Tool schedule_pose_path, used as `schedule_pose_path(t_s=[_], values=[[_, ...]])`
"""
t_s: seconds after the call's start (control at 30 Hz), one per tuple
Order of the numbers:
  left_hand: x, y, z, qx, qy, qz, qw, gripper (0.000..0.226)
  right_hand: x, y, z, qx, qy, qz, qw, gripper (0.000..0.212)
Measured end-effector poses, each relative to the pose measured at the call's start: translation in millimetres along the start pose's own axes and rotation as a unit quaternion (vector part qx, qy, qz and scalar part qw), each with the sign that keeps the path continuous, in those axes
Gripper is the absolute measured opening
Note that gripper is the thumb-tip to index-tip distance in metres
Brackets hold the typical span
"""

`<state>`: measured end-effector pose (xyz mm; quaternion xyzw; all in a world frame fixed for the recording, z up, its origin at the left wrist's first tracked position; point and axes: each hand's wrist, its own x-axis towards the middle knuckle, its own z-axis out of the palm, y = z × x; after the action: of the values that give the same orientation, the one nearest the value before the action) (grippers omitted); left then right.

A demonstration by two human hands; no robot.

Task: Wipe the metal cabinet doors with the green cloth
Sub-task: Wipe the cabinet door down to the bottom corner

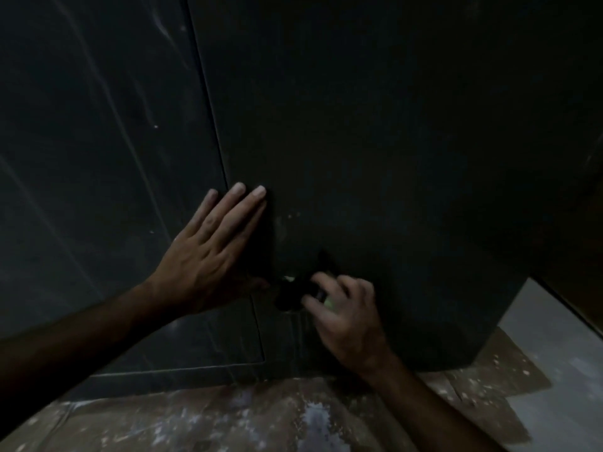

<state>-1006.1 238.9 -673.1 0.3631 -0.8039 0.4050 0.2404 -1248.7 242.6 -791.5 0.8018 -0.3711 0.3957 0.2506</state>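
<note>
1. plainly, the left hand (208,252) lies flat with straight fingers against the dark metal cabinet doors (375,141), right at the seam between the 2 panels, holding nothing.
2. the right hand (346,308) is curled low on the right door, and small flecks of the green cloth (328,303) show between its fingers, so i judge it grips the cloth bunched up and pressed to the metal; most of the cloth is hidden in shadow.
3. risk 1: with the cloth wadded so small, little of it meets the door, so strokes could leave streaks or let bare knuckles drag over the metal instead.
4. risk 2: the light is very poor here, and the faint pale smudges on the right door above the cloth are hard to see, so patches could easily be missed.
5. risk 3: the left fingers sit on the door seam; if the right door shifts under the wiping push, they could be pinched.
6. risk 4: the wiping is near the door's bottom edge, just above the stained floor (261,419); a downward stroke that overruns could pick up grit on the cloth and smear or scratch the door.
7. risk 5: a dark hole or fitting just beside the right hand could snag the cloth; i cannot tell what it is.
</note>
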Motion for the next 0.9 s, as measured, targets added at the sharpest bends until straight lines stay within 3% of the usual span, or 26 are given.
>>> schedule_pose_path(t_s=[0.07,0.13,0.2,0.27,0.33,0.4,0.47,0.57,0.67,0.8,0.9], values=[[0.4,-5.3,-4.2,0.003,-0.001,-0.011,1.0,0.105,33.6,12.8,-24.5,-0.002,0.074,0.057,0.996,0.031],[1.2,-9.2,-7.3,0.006,-0.004,-0.02,1.0,0.114,85.5,21.3,-50.7,0.0,0.177,0.151,0.973,0.032],[3.4,-11.6,-9.5,0.005,0.006,-0.034,0.999,0.116,125.8,17.9,-63.0,-0.003,0.231,0.204,0.951,0.03],[10.6,-14.8,-14.4,0.007,0.018,-0.05,0.999,0.115,131.3,5.2,-51.7,-0.018,0.198,0.128,0.972,0.027],[17.2,-18.2,-21.7,0.006,0.03,-0.066,0.997,0.109,106.9,-2.7,-30.6,-0.039,0.105,-0.04,0.993,0.034],[18.1,-21.1,-26.9,-0.003,0.03,-0.079,0.996,0.105,88.7,4.4,-24.6,-0.061,0.034,-0.158,0.985,0.04],[16.2,-24.6,-29.9,0.007,0.029,-0.094,0.995,0.109,105.7,14.8,-38.2,-0.061,0.059,-0.143,0.986,0.039],[16.7,-34.6,-37.4,0.025,0.032,-0.096,0.995,0.122,181.4,19.8,-83.1,-0.069,0.186,0.012,0.98,0.027],[27.1,-47.7,-48.1,0.017,0.054,-0.097,0.994,0.124,274.4,15.0,-131.1,-0.106,0.275,0.081,0.952,0.027],[37.5,-50.3,-49.6,0.006,0.08,-0.115,0.99,0.115,327.5,-3.4,-133.9,-0.096,0.271,0.021,0.957,0.029],[30.2,-53.4,-46.2,0.0,0.09,-0.09,0.992,0.089,256.0,-9.4,-90.2,-0.07,0.16,-0.106,0.979,0.029]])
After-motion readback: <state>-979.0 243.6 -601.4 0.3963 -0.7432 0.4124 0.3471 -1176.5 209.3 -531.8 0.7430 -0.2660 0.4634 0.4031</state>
